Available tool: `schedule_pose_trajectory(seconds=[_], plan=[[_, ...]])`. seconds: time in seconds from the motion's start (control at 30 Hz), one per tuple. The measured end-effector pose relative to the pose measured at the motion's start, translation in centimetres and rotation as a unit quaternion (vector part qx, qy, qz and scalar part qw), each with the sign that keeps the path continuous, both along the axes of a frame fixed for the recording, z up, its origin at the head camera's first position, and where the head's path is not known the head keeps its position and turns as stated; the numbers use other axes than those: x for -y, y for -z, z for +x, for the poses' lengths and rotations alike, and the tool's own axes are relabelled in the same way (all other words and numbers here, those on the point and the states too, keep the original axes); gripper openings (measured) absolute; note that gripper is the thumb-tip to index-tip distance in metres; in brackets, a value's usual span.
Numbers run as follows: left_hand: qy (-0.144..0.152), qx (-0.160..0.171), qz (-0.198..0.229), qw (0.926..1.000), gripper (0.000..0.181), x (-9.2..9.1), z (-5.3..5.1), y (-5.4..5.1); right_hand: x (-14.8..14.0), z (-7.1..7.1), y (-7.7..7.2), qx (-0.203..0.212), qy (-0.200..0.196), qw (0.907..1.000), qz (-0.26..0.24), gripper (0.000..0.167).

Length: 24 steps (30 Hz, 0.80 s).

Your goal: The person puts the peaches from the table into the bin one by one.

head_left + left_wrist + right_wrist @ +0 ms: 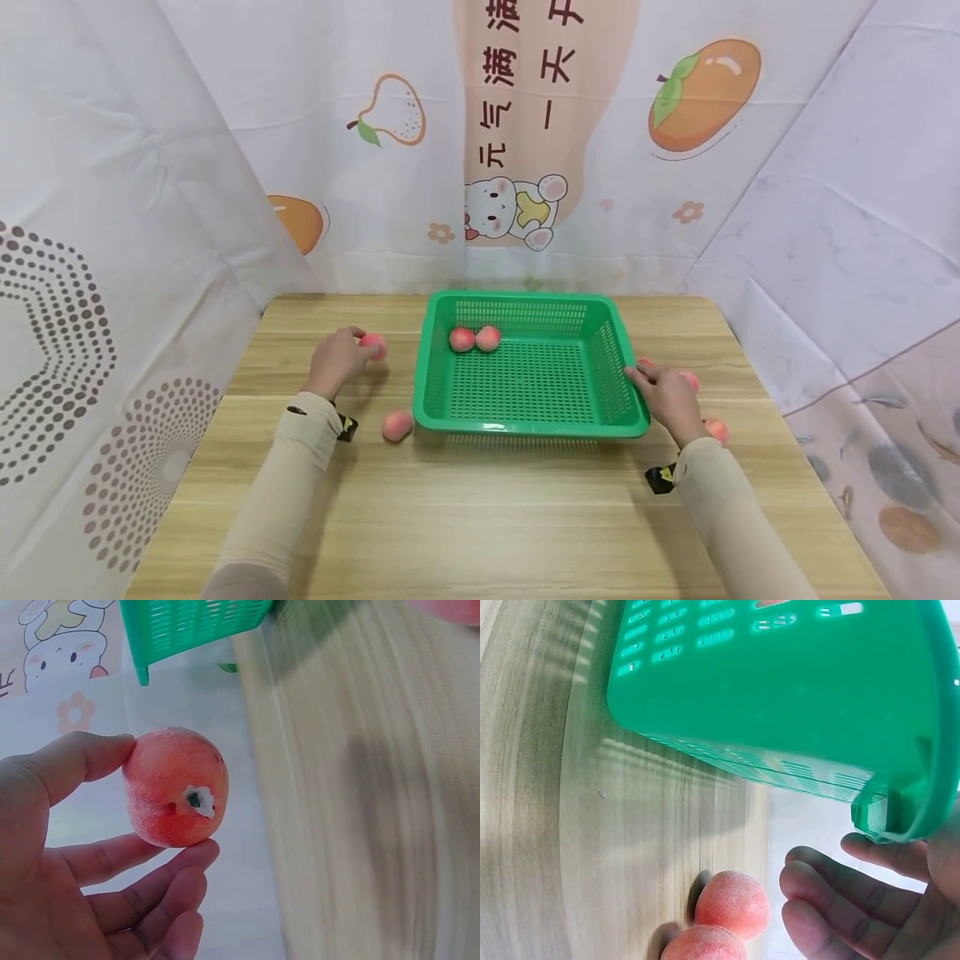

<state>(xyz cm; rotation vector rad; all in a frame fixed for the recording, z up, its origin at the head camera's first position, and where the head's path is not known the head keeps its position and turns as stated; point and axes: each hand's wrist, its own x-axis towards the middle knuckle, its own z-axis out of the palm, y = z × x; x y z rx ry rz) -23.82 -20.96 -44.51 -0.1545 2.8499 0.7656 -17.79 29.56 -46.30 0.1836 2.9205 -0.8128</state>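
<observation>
A pinkish-red peach [373, 345] is pinched between the thumb and fingertips of my left hand [332, 363], held above the table left of the basket. Seen from the left wrist, that peach [169, 769] has a small torn white patch with a dark spot. My right hand [671, 406] grips the right rim of the green plastic basket [525, 428]; the right wrist view shows its other fingers [832, 889] spread below the rim. Inside the basket, two peaches [462, 339] lie side by side at the back left.
One peach [397, 426] lies by the basket's front left corner. On the right, several peaches, one [717, 430] near the forearm and another [688, 381] behind the hand, rest on the wooden table [495, 525]. Printed curtains [375, 208] hang behind and at both sides.
</observation>
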Motion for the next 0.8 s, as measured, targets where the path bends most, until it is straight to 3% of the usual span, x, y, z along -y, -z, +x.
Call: schedule_pose_trajectory(seconds=[0.5,0.8], plan=[[-0.01,-0.054,0.01,0.9984,0.057,-0.9,-0.4,-0.8,0.2,0.0,-0.1,0.008,0.003,1.0,0.0,0.065],[0.005,-0.087,0.008,0.9961,0.058,-1.7,-1.1,-2.2,0.1,-0.2,-0.1,0.01,0.003,0.9999,0.001,0.061]])
